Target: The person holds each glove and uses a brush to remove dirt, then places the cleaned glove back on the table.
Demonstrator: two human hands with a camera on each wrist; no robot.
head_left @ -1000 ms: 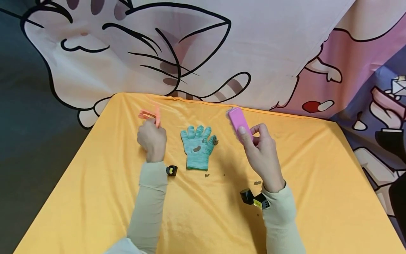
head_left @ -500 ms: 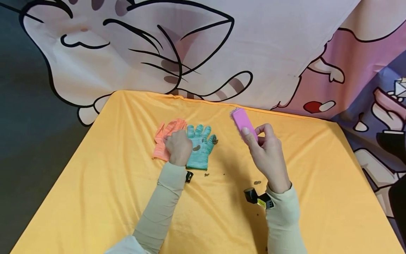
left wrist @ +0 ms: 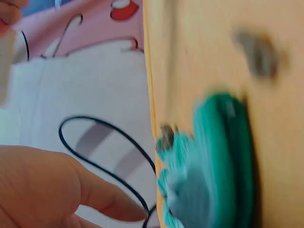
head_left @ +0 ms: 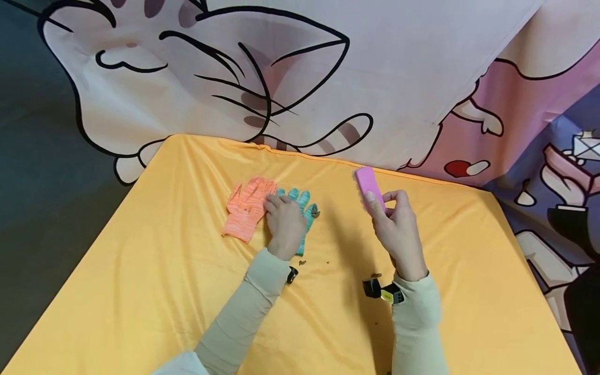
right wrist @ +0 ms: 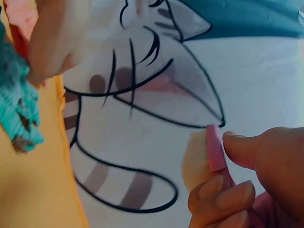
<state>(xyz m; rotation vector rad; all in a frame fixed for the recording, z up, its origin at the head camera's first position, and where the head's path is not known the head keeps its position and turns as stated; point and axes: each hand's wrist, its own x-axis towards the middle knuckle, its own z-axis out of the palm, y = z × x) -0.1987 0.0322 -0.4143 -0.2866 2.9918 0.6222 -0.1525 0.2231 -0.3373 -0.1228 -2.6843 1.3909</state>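
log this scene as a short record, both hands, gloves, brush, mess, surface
left hand: over the teal glove, partly hiding it; contact unclear
left hand point
right hand: holds the pink brush between thumb and fingers
brush: raised off the cloth
orange glove: lying left of the teal glove
mess: brown bits on the cloth and teal glove
surface: yellow cloth

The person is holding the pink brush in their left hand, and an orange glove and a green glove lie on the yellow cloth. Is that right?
Not quite: the pink brush is in the right hand, as the head view shows. An orange glove and a green glove do lie on the yellow cloth.
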